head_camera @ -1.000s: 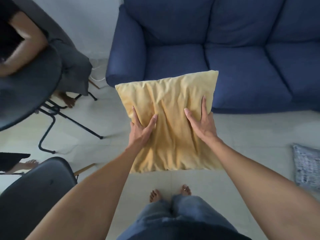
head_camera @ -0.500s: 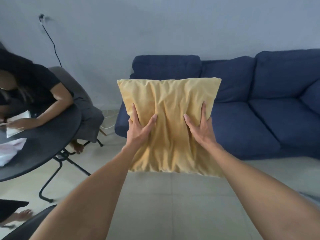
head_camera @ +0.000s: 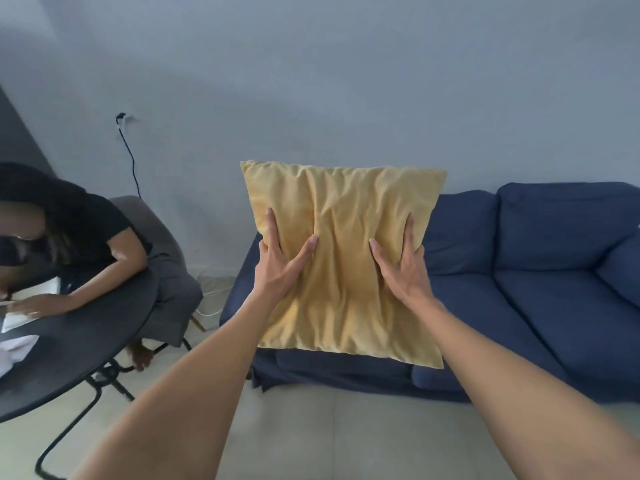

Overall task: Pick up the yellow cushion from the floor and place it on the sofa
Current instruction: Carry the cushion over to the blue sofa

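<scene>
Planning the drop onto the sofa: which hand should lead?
Neither clearly: left hand and right hand grip the cushion symmetrically. Slight edge to the right, since most of the sofa seat lies on that side.

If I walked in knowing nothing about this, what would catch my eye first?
The yellow cushion, held up in mid-frame by the left hand and right hand, fingers pressed into its fabric. Behind it runs a dark blue sofa, filling the right half against a pale wall. At far left another person in a black top leans over a round black table.
</scene>
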`<state>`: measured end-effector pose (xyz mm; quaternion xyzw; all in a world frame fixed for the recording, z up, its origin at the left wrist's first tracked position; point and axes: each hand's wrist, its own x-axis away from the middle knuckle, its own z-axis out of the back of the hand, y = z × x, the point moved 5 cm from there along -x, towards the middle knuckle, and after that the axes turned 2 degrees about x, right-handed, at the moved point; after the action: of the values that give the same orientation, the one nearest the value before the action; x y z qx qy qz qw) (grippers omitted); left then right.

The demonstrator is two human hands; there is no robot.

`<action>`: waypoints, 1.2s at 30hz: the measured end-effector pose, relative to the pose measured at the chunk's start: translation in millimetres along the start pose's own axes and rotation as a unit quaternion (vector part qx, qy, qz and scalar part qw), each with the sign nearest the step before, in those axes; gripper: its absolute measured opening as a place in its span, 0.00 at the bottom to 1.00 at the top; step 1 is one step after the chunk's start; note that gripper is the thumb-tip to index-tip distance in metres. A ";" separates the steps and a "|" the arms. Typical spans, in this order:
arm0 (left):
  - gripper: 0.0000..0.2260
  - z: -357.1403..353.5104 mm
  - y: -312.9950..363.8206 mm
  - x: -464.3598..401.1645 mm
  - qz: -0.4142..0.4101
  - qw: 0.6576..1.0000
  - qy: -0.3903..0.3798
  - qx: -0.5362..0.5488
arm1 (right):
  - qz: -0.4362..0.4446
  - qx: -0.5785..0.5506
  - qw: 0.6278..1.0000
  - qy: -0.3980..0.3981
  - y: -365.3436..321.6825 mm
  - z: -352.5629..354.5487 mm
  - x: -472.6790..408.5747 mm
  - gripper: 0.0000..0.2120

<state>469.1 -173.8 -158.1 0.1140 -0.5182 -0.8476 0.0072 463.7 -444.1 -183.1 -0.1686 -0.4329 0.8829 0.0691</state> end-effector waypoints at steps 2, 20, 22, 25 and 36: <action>0.49 -3.6 9.5 -9.9 -0.012 1.000 0.010 0.001 | 0.009 -0.005 1.000 0.002 -2.6 5.4 -14.0 0.45; 0.51 -60.0 -7.2 -175.0 -0.035 0.999 0.014 0.026 | -0.001 -0.024 1.000 0.006 17.8 -43.0 -168.8 0.49; 0.51 -63.6 -14.0 -202.1 -0.035 0.999 0.008 0.032 | -0.002 -0.034 0.999 -0.002 17.8 -57.1 -193.3 0.49; 0.51 -69.4 -25.9 -241.4 -0.028 0.999 -0.005 0.038 | 0.002 -0.037 0.999 -0.013 20.1 -78.6 -229.0 0.49; 0.53 -129.1 -74.7 -359.3 0.013 0.997 -0.046 0.064 | -0.015 -0.037 0.999 -0.024 66.2 -137.1 -337.9 0.51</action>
<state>852.9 -205.6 -213.5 0.0681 -0.5730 -0.8166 -0.0129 829.8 -473.8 -232.8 -0.1431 -0.4695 0.8688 0.0657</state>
